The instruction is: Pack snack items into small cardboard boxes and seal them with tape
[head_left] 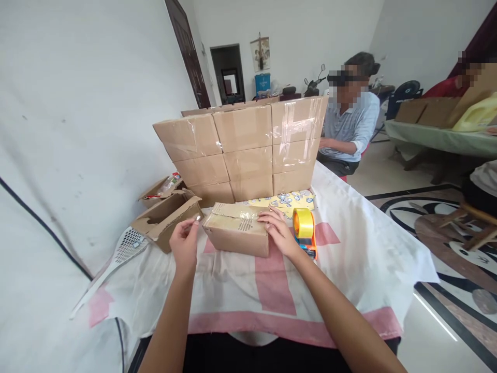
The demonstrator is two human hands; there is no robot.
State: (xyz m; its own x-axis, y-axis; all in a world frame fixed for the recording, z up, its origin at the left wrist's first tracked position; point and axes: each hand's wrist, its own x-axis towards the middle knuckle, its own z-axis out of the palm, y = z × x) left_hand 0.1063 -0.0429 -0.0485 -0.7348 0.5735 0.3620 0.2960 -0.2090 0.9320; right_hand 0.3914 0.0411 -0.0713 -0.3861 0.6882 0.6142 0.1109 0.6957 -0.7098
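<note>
A small cardboard box (236,230) with clear tape on its top lies on the white and pink tablecloth (349,248) in front of me. My right hand (280,231) rests flat on the box's right end, fingers spread. My left hand (185,242) hovers just left of the box, thumb and forefinger pinched on a small pale piece, likely tape. A tape dispenser (304,231) with a yellow roll stands right beside my right hand.
A wall of stacked taped cartons (248,150) stands behind the box. Open cardboard boxes (166,217) and a white plastic swatter (124,248) lie at the left. A seated person (351,129) is beyond the table's far right corner. Another table with boxes (435,134) stands further right.
</note>
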